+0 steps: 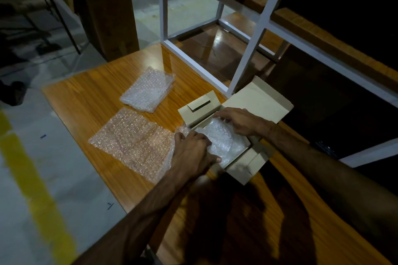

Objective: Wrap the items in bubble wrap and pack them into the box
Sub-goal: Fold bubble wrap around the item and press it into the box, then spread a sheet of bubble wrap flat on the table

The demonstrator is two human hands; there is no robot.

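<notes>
An open beige cardboard box (261, 101) sits on the wooden table (90, 94) with its lid flap raised at the back. A bubble-wrapped bundle (226, 142) lies inside it. My left hand (191, 153) grips the bundle's near-left end, thumb over the box rim. My right hand (239, 120) presses the bundle's far edge with spread fingers. A flat sheet of bubble wrap (133, 142) lies left of the box, its edge under my left wrist. A second, folded piece of bubble wrap (148, 90) lies farther back. What the bundle holds is hidden.
A white metal frame (254, 36) stands just behind the box. A tall cardboard carton (107, 11) stands on the floor beyond the table's far edge. The table's left edge drops to grey floor with a yellow stripe (36, 189).
</notes>
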